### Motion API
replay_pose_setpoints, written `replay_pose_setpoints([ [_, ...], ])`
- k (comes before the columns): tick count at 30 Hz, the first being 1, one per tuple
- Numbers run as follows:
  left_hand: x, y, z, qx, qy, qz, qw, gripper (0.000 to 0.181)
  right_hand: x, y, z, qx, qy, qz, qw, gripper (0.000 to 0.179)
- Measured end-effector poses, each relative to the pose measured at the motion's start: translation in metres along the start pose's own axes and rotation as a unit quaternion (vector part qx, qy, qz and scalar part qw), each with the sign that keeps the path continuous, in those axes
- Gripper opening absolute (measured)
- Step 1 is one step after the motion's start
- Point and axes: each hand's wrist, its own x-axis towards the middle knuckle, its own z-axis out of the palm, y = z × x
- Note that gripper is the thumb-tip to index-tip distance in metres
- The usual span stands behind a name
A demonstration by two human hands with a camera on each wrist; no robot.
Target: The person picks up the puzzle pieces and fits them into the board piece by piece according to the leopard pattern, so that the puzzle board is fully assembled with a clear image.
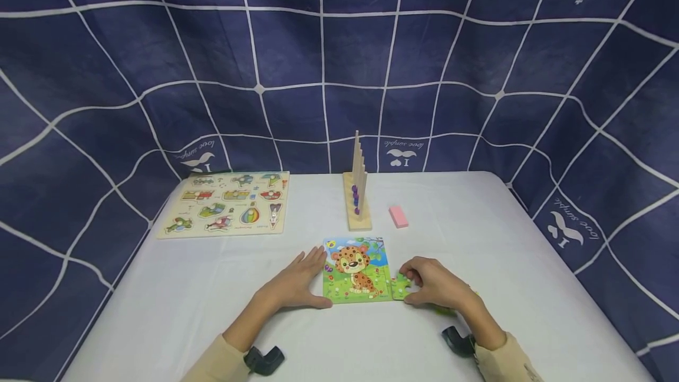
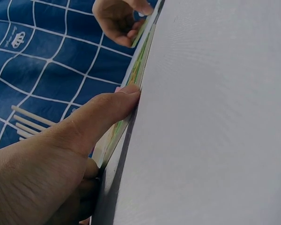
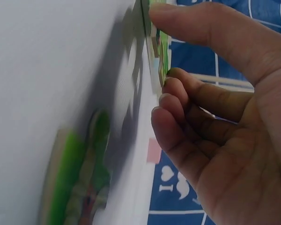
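A square leopard picture puzzle point(image 1: 356, 267) lies flat on the white table. My left hand point(image 1: 294, 282) rests along its left side, fingers stretched toward the upper corner and thumb at the lower corner. In the left wrist view, the thumb point(image 2: 114, 105) lies against the puzzle's edge. At the puzzle's right side, my right hand point(image 1: 437, 283) pinches a green jigsaw piece point(image 1: 399, 289) between thumb and fingers. The piece sits right at the puzzle's lower right edge. Loose green pieces point(image 3: 68, 173) lie below the right hand, mostly hidden by it in the head view.
Behind the puzzle stands a wooden peg rack point(image 1: 359, 224) with upright rods and purple beads. A pink block point(image 1: 398, 217) lies to its right. At the back left is a vehicle peg board point(image 1: 225, 205). A dark blue curtain point(image 1: 350, 58) surrounds the table.
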Motion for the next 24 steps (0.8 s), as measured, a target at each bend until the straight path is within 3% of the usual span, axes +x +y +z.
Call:
replay_pose_setpoints([
  [8, -0.001, 0.0, 0.0, -0.005, 0.009, 0.006, 0.9999, 0.114, 0.014, -0.02, 0.007, -0.018, 0.011, -0.028, 0.9994, 0.047],
  [18, -0.001, -0.001, 0.0, -0.002, 0.01, 0.009, 0.9999, 0.114, 0.031, -0.046, 0.022, -0.036, -0.02, -0.091, 0.995, 0.046],
  [24, -0.001, 0.0, 0.0, 0.002, 0.004, 0.007, 1.0, 0.114, 0.041, -0.059, 0.032, -0.048, -0.027, -0.104, 0.9931, 0.045],
])
